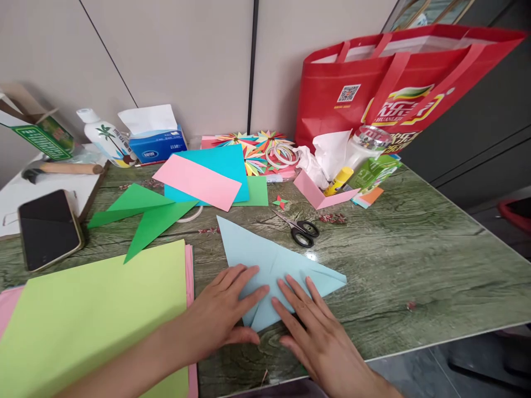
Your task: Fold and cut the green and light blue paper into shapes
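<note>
A folded light blue paper (265, 254) lies on the green marbled table, with a pointed corner at its upper left and another at its right. My left hand (228, 304) rests on its lower left part, fingers apart. On its lower middle and right part lies my right hand (309, 320), fingers spread flat. Neither hand grips anything. Just beyond the paper are black-handled scissors (302, 231) and a small red and green paper star (281, 202).
Large yellow-green sheets (108, 315) cover the near left, with a phone (50, 229) and folded green paper (153, 218) beyond. Farther back are pink paper (199, 181), a tissue pack (157, 145), a pink paper box (319, 193) with a glue stick (339, 181), and a red bag (332, 105).
</note>
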Tool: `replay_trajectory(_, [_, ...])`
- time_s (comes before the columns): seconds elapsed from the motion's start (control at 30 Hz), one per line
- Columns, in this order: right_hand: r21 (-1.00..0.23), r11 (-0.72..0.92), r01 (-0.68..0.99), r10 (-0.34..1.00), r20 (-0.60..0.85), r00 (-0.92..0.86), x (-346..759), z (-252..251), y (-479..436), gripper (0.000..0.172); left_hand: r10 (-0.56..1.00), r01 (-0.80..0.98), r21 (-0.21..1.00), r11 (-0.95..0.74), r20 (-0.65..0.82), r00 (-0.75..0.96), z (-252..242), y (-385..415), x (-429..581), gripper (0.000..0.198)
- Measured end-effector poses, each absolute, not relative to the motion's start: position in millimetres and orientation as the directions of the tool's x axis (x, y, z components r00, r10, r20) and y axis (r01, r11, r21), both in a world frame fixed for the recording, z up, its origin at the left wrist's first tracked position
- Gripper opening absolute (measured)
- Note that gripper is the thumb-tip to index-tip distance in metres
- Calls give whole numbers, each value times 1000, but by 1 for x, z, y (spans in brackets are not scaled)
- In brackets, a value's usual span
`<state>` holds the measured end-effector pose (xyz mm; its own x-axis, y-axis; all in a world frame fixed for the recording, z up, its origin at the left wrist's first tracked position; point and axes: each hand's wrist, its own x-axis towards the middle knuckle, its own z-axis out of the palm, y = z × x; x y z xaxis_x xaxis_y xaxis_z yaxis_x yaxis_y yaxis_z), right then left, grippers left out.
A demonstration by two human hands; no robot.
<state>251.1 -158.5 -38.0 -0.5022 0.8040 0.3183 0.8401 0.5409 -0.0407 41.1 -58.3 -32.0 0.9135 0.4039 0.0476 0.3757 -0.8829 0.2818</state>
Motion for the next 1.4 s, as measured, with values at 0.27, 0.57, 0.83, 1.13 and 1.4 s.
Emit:
replay_trajectory(0.27, [-38,575,817,802,222,-555,257,-42,-156,50,430,395,350,-849,24,903,-36,-57,37,67])
replay_trajectory(0.57, [-78,573,816,814,168,-556,256,-37,-159,57,404,363,427,-828,6,915,-38,-55,37,95])
replay_trajectory(0.83, [-95,608,788,791,166,-589,260,-35,-157,59,439,399,394,-828,13,899,-31,-57,42,71])
replay_trajectory(1.13, [-78,658,749,745,216,-632,247,-35,-160,48,438,415,296,-860,12,899,-31,-62,47,74])
replay_trajectory(1.4, [-180,678,712,734,112,-670,254,-31,-157,57,415,376,419,-826,1,910,-37,-58,42,92])
